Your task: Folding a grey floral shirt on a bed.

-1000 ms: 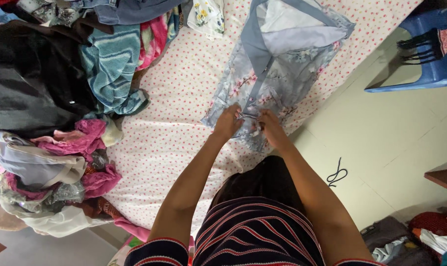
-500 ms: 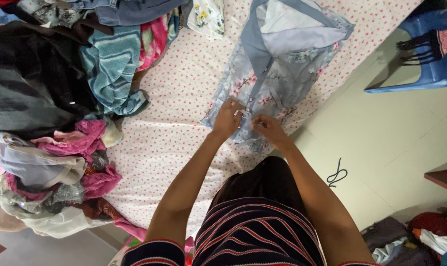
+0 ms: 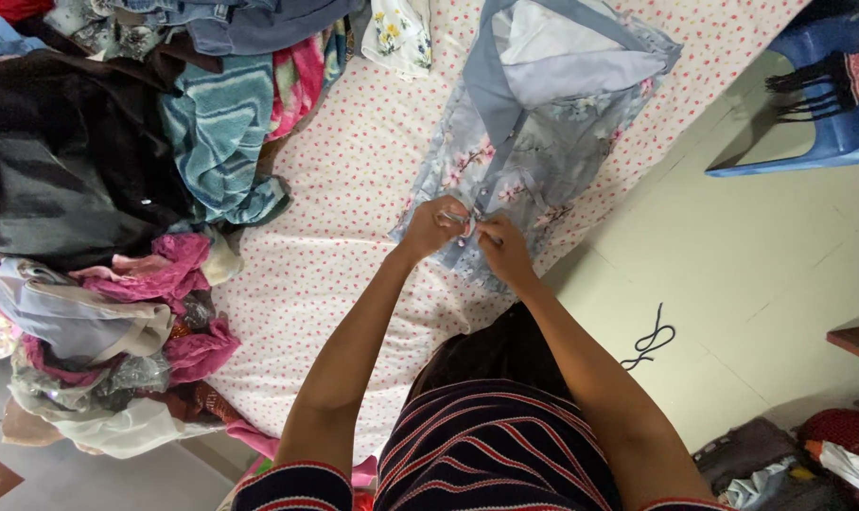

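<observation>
1. Your left hand (image 3: 436, 225) has its fingers curled tight, pinching the lower front edge of the blue floral shirt (image 3: 534, 123).
2. Your right hand (image 3: 503, 248) is closed on the same spot just beside it, fingertips nipping the placket; the two hands nearly touch.
3. The shirt lies flat on the bed (image 3: 354, 189), collar end away from you, hem end at your hands near the bed's edge.
4. The bed wears a white sheet dotted with pink.
5. To your left, well apart, a pile of clothes (image 3: 98, 218) heaps up, a teal striped towel (image 3: 217, 132) draped on its near side.
6. On your right, a dark cord (image 3: 649, 339) lies on the pale floor, and a blue plastic chair (image 3: 827, 95) stands beyond.
</observation>
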